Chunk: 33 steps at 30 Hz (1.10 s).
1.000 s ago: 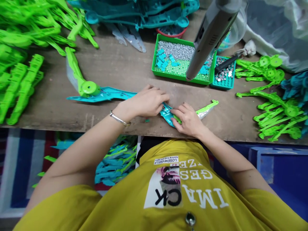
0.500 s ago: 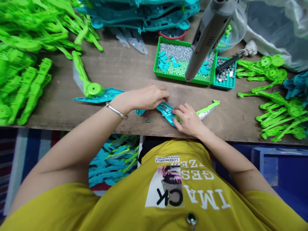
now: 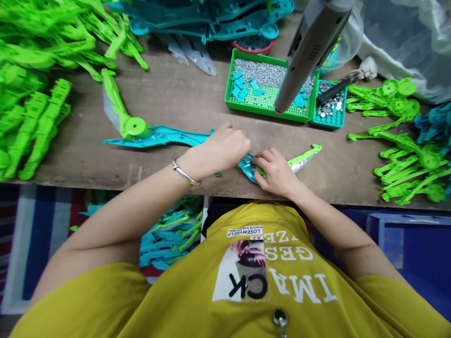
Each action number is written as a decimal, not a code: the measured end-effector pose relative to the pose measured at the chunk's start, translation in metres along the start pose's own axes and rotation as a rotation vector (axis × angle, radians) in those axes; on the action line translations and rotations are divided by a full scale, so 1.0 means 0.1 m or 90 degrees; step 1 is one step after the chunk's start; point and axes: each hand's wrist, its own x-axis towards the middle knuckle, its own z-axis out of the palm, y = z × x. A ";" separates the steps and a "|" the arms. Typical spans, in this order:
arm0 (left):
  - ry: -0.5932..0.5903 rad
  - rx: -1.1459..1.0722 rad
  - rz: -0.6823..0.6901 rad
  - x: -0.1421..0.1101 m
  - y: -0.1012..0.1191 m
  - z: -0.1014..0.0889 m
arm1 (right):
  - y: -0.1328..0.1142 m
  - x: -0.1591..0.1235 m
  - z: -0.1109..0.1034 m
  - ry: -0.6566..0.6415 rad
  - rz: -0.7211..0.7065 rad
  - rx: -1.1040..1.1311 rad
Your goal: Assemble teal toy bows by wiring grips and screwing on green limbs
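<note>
A long blue plastic toy-bow shell (image 3: 165,136) lies across the bench in front of me, its inner side up, with thin wires along it. A green limb with a round hub (image 3: 136,126) sits at its left end, and another green limb (image 3: 306,157) sticks out at the right. My left hand (image 3: 229,144) is closed over the middle of the shell, fingers curled down; whatever they pinch is hidden. My right hand (image 3: 275,171) grips the shell's right end where the green limb joins. Below my left hand lies a small green piece (image 3: 218,174).
A green basket (image 3: 253,107) holds screws and small blue parts; beside it stands a blue tray (image 3: 329,123) of silver discs. A grey electric screwdriver (image 3: 299,56) hangs over the basket. Green parts (image 3: 45,47) pile up at left, more green limbs (image 3: 416,159) at right.
My left hand rose off the shell's middle, showing its inside, then came back down over it with the wrist lower and farther right. My right hand has stayed in place.
</note>
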 end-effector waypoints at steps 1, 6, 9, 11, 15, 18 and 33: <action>0.006 0.011 -0.005 0.01 0.02 -0.01 | 0.00 0.00 0.00 0.001 0.001 -0.001; 0.081 -0.010 -0.013 0.06 0.10 -0.05 | 0.01 0.00 0.01 0.009 -0.005 0.001; 0.091 -0.028 0.008 0.03 0.13 -0.04 | 0.01 0.00 0.02 0.012 -0.008 -0.001; 0.087 -0.039 0.012 0.00 0.13 -0.02 | 0.01 0.00 0.02 0.013 -0.008 -0.006; 0.084 -0.075 0.007 -0.03 0.10 0.03 | 0.01 0.00 0.01 0.020 -0.008 -0.013; 0.087 -0.085 0.008 -0.04 0.08 0.06 | 0.01 0.01 0.02 0.023 -0.008 -0.011; -0.081 -0.135 -0.086 -0.03 0.07 -0.14 | -0.01 0.01 -0.01 0.009 0.003 -0.015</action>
